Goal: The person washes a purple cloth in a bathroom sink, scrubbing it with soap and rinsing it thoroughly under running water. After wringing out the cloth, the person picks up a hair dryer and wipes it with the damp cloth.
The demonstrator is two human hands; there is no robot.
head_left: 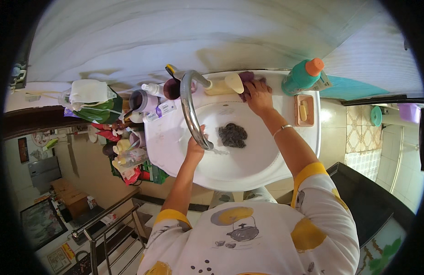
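Note:
A curved metal faucet [189,98] arches over the white washbasin [262,160]. My left hand [194,150] is at its spout end, partly behind the metal; one fingertip shows past the spout, and the other fingers are hidden. At the back rim, my right hand [259,97] rests on a bunched purple cloth [246,77], fingers bent over it. A wet-looking dark grey cloth [232,135] lies crumpled in the bowl. Beside the purple cloth, a cream-coloured cup-like piece [234,84] lies near the faucet base.
A teal bottle with an orange cap [300,77] stands at the back right, above a pink soap dish [305,120] with yellow soap [303,111]. Cups, a white bottle [152,89] and a tube box [160,111] crowd the left rim. A metal railing [113,220] runs at lower left.

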